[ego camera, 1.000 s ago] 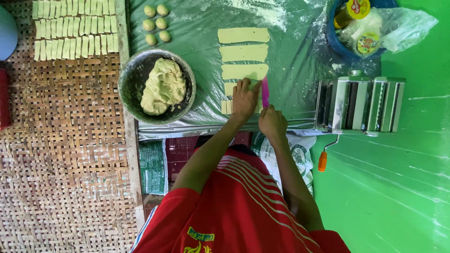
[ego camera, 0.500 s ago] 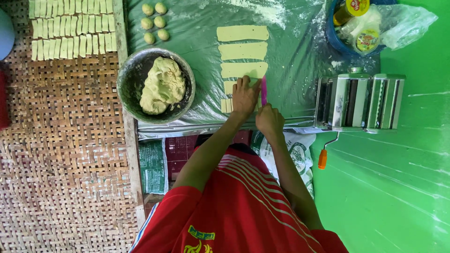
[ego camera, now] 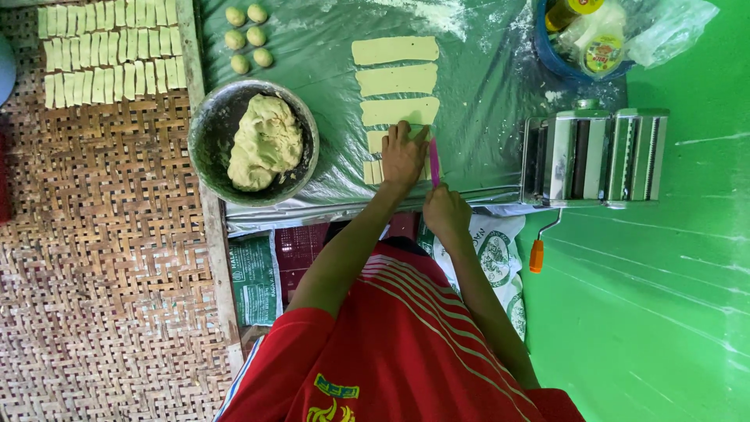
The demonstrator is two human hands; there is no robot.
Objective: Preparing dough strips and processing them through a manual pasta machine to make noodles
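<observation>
The left hand (ego camera: 403, 156) lies flat, fingers spread, pressing a dough strip (ego camera: 377, 141) on the bench (ego camera: 484, 78), just right of the bowl (ego camera: 205, 133). The right hand (ego camera: 447, 212) is closed round a pink cutter (ego camera: 434, 162) set beside the left hand. The dough looks soft, thin and easily stretched, best lifted flat from its ends. It is pale yellow, rectangular, nearest of a row of strips (ego camera: 395, 51).

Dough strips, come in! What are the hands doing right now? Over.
Left hand flat on the nearest dough strip. Right hand grips pink cutter, blade on that strip. Three strips beyond lie uncut. Nothing blocking.
</observation>
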